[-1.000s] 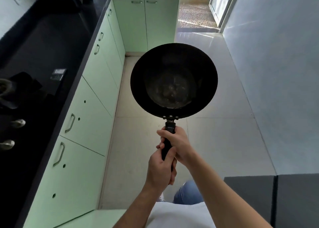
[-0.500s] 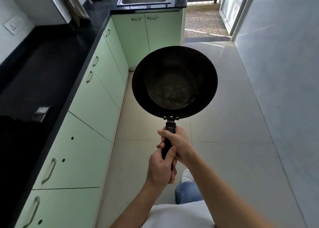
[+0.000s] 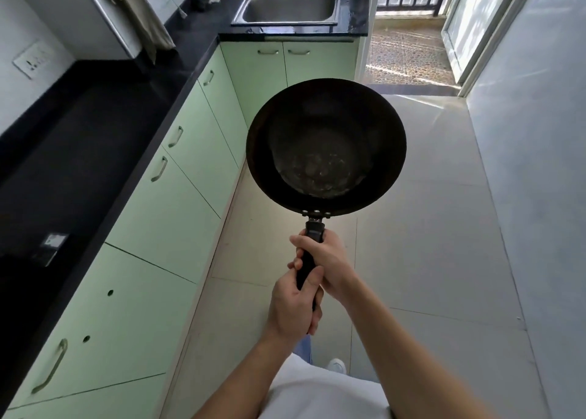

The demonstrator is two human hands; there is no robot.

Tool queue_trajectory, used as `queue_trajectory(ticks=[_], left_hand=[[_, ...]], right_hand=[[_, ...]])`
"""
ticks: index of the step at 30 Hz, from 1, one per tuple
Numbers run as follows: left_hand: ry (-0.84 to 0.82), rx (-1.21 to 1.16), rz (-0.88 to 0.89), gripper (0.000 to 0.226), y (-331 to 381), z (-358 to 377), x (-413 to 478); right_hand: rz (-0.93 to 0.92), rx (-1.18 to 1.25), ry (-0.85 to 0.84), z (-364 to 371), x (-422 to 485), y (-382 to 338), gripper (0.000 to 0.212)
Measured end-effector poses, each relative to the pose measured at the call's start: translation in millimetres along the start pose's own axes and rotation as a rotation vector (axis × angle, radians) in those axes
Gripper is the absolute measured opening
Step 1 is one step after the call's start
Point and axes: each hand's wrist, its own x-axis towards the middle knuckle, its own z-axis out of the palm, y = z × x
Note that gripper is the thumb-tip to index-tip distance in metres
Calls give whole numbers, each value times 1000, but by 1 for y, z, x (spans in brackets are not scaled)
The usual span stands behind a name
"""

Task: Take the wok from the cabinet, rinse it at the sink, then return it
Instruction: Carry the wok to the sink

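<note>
Kitchen aisle, tiled floor [image 3: 428, 228]; left hand [image 3: 293, 307] and right hand [image 3: 329, 260] both wrapped round handle of wok [image 3: 326, 146].

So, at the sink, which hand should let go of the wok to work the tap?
Left, probably. The left hand grips the end of the handle; the right hand grips nearer the bowl, so it could likely balance the wok alone. The sink lies ahead, toward the left.

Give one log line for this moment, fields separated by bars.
wok: over floor, sink ahead | left hand: grips handle end | right hand: grips handle nearer wok | rinse: pending
</note>
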Motion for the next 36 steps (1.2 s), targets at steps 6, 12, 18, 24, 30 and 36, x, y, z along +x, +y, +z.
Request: queue_trajectory(ticks=[6,12,18,24,30,36], left_hand=[[16,-15,-14,37,15,1,81],[-29,-45,-2,33,49,-18,191],[-52,-40,20,31,95,-45,301],[-72,-27,28,30,120,-59,372],[-84,-18,-20,30,138,-60,441],[-29,34,-29,31,166,-49,538]], right_hand=[[28,-13,18,-10,78,-28,15],[12,-12,38,-1,180,-75,15],[-25,-50,72,16,287,-129,11],[-16,-43,89,21,358,-156,12],[38,2,100,11,429,-177,14],[46,12,82,-8,523,-218,16]])
